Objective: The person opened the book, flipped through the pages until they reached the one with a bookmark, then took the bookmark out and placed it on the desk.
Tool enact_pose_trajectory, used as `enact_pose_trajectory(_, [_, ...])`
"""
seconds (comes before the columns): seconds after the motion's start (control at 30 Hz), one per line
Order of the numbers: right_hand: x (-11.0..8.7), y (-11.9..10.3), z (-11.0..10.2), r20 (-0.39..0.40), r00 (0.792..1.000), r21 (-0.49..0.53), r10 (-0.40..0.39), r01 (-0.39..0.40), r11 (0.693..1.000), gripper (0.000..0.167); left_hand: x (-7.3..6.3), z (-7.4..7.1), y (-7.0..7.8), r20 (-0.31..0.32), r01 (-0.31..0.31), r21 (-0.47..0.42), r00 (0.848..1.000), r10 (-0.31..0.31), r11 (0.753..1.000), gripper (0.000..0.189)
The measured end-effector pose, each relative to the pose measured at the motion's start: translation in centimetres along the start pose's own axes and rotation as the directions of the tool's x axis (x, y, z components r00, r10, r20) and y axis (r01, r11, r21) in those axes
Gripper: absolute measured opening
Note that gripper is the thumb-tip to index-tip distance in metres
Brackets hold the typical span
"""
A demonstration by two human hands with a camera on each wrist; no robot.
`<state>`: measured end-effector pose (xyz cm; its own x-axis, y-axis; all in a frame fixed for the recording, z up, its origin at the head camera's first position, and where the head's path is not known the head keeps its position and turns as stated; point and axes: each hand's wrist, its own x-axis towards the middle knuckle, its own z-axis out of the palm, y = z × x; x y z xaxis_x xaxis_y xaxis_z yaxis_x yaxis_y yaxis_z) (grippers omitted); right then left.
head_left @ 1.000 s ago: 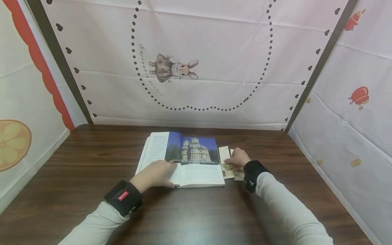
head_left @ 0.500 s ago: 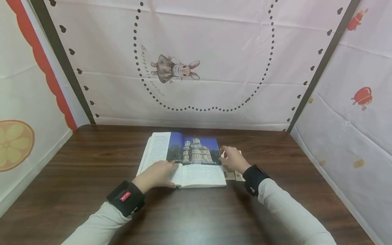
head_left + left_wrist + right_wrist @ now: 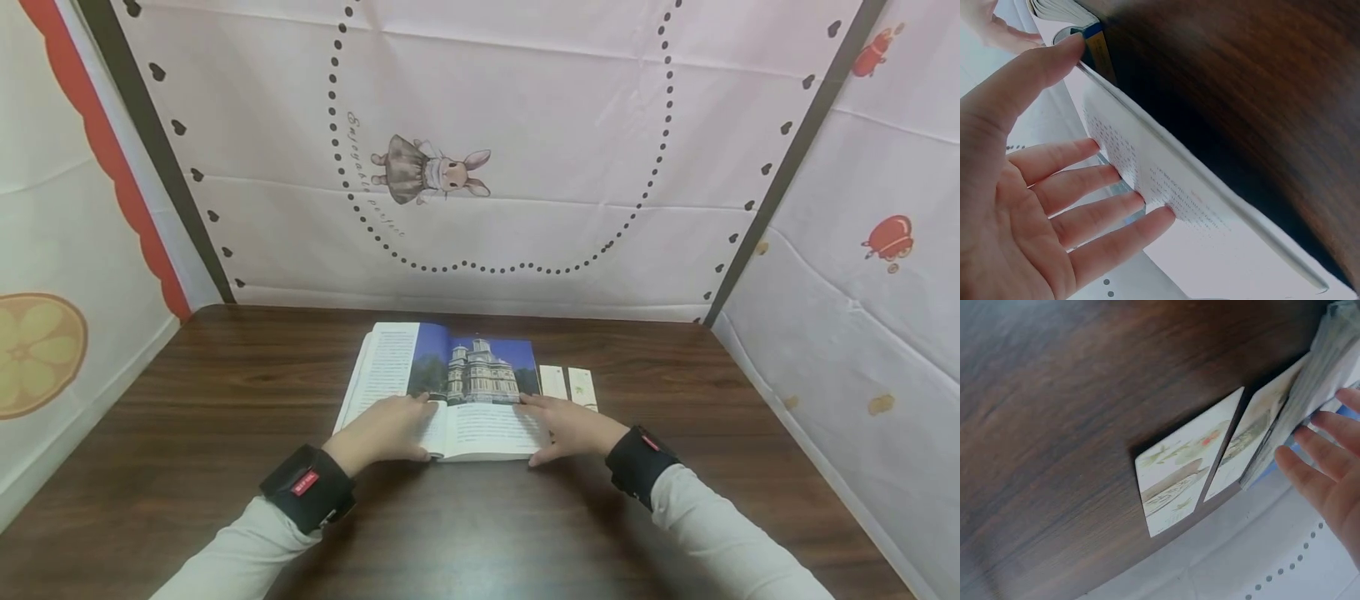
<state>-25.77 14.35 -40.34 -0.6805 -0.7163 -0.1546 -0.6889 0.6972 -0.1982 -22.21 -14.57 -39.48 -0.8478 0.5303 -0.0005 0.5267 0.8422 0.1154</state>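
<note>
An open book (image 3: 482, 371) lies on the dark wood table, its right page showing a photo of a domed building under a blue sky. My left hand (image 3: 382, 427) rests on the left page near the fold, thumb at the near edge; the left wrist view shows straight fingers (image 3: 1094, 187) on the print. On the lower right page rests my right hand (image 3: 573, 427), fingers extended, thumb by the near edge. Just right of the book two narrow cards lie side by side, one card (image 3: 552, 380) closer to the book, the other card (image 3: 1185, 465) farther out; my right hand partly hides them in the head view.
The wood table (image 3: 465, 533) reaches to a white printed cloth wall (image 3: 525, 150) at the back. Similar cloth walls stand at the left and right sides.
My right hand has let go of the cards, moved left and come down onto the book's right page. The left hand stays on the left page.
</note>
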Motion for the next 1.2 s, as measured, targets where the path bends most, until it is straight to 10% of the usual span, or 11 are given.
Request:
enact_pose_trajectory(0.63, [-0.1,0.7,-1.3,0.044,0.997,0.106,-0.061,0.056,0.993,0.060,0.6,0.3,2.7,-0.077,0.186,0.027,0.980,-0.183,0.982,0.077])
enact_pose_trajectory(0.97, [0.3,0.1,-1.2,-0.226,0.972,-0.065,-0.063,0.049,0.997,0.016,1.1,0.6,3.6,-0.133,0.238,0.106,0.966,-0.224,0.965,0.073])
enact_pose_trajectory(1.2, [0.5,-0.6,-1.9,-0.412,0.898,-0.172,-0.154,0.090,0.981,0.016,1.2,0.7,4.6,-0.122,0.285,0.140,0.955,-0.269,0.948,0.082])
